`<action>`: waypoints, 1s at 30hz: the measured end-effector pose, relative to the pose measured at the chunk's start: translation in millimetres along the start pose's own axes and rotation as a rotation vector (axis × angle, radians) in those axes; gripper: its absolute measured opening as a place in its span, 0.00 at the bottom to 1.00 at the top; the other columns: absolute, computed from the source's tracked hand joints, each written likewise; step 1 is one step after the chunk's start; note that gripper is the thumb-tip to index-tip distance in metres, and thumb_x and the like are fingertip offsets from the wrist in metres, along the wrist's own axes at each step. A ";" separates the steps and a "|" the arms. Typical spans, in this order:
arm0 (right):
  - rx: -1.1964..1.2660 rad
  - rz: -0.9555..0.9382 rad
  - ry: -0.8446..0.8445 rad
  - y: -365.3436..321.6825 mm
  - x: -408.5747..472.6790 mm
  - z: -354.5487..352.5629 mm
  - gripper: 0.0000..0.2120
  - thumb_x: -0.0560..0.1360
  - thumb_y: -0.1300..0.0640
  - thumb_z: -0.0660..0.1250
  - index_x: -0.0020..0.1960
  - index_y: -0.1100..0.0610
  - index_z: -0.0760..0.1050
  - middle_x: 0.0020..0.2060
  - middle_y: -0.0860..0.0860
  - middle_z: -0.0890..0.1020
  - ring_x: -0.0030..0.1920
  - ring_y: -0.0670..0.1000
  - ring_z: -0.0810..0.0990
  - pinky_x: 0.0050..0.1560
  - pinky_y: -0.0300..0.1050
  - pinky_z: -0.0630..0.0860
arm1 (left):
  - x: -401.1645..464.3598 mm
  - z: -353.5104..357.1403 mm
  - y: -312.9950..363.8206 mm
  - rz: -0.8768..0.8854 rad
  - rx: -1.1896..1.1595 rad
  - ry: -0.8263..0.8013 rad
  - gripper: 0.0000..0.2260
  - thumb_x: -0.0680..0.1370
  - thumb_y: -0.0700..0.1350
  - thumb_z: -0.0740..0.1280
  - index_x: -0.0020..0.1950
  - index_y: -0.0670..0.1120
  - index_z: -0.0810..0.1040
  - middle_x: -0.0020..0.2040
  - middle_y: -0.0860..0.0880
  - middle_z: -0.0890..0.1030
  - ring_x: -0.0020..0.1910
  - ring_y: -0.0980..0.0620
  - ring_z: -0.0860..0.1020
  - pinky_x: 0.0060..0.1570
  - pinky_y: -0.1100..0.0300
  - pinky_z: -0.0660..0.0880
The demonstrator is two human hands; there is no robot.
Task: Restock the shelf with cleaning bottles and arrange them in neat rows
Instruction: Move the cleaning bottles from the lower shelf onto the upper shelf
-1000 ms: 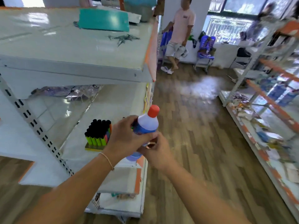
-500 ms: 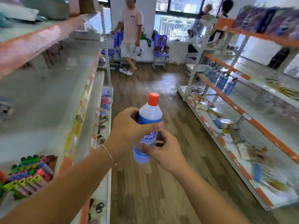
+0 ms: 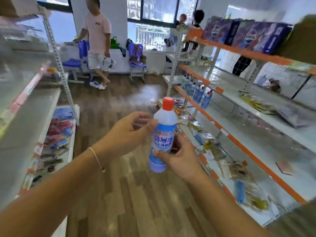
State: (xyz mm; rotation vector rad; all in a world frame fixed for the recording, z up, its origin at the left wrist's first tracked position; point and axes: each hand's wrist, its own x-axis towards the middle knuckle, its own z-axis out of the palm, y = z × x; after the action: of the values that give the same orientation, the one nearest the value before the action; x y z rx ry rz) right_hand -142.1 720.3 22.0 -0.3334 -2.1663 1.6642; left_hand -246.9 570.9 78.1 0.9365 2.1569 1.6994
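1. Our right hand (image 3: pixel 177 159) grips the lower part of the cleaning bottle (image 3: pixel 163 135), thumb across its front, holding it upright over the wooden floor (image 3: pixel 136 194) of the aisle.
2. Our left hand (image 3: pixel 126 134) sits just beside the bottle at label height with its fingers loosely curled; the fingertips (image 3: pixel 150 123) are at the bottle's side, and we cannot tell whether they press on it. A thin bracelet (image 3: pixel 96 159) circles that wrist.
3. The bottle has a red cap (image 3: pixel 168 103), a white shoulder and a blue label.
4. On the right, the orange-edged shelf unit (image 3: pixel 239 142) carries a row of similar bottles (image 3: pixel 196 91) near the far end of its middle shelf.
5. On the left, another shelf unit (image 3: pixel 30 117) holds blurred small goods along its lower front edge.
6. At the far end of the aisle a person in a pink shirt (image 3: pixel 98 33) stands near blue chairs (image 3: pixel 136 60).
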 end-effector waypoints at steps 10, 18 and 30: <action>-0.089 0.059 0.055 46.5 131.0 -40.9 0.25 0.68 0.58 0.77 0.62 0.51 0.72 0.54 0.44 0.81 0.53 0.42 0.81 0.51 0.37 0.80 | 148.3 3.5 -68.9 -0.023 0.316 -0.013 0.11 0.79 0.53 0.63 0.56 0.50 0.78 0.48 0.52 0.81 0.48 0.52 0.80 0.50 0.57 0.76; -0.090 0.070 0.134 77.9 287.4 -34.0 0.25 0.68 0.63 0.76 0.62 0.55 0.72 0.54 0.47 0.82 0.51 0.41 0.82 0.47 0.33 0.78 | 314.3 -10.5 -118.7 -0.006 0.407 -0.102 0.12 0.80 0.51 0.60 0.59 0.48 0.76 0.51 0.50 0.81 0.48 0.51 0.78 0.48 0.59 0.72; -0.143 0.072 0.233 102.3 482.0 -84.9 0.25 0.70 0.58 0.76 0.62 0.49 0.70 0.53 0.39 0.79 0.50 0.33 0.79 0.45 0.27 0.76 | 544.2 2.7 -138.2 0.116 0.441 -0.193 0.09 0.80 0.48 0.60 0.54 0.47 0.77 0.46 0.51 0.79 0.45 0.51 0.76 0.45 0.60 0.71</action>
State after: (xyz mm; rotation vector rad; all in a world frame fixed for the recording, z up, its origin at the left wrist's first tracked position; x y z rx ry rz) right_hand -541.8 1020.7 18.5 -0.6206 -2.1226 1.4294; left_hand -708.3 890.0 54.6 1.2973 2.4263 1.1313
